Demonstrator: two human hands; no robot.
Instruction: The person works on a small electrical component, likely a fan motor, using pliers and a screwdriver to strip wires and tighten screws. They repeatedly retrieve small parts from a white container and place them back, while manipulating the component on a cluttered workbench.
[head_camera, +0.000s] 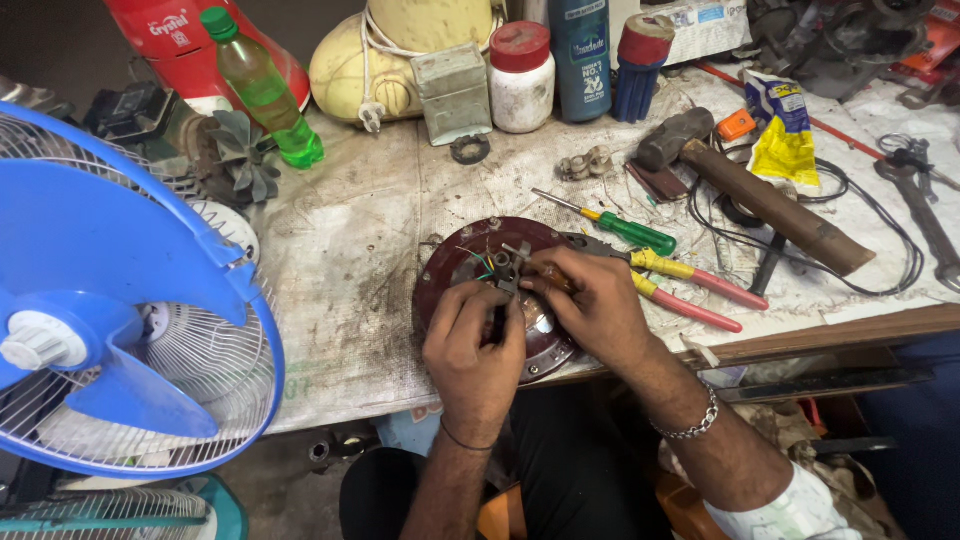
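Both hands worked at the dark red motor housing (440, 275) near the bench's (350, 300) front edge — the left hand (475, 350) curled over its centre, the right hand (590, 300) pinching a small part. Coloured wires (482, 262) lay exposed; 1 pair of pliers (690, 285) waited beside — seemingly midway.

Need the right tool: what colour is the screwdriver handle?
Green screwdriver handle with a yellow collar; head view.
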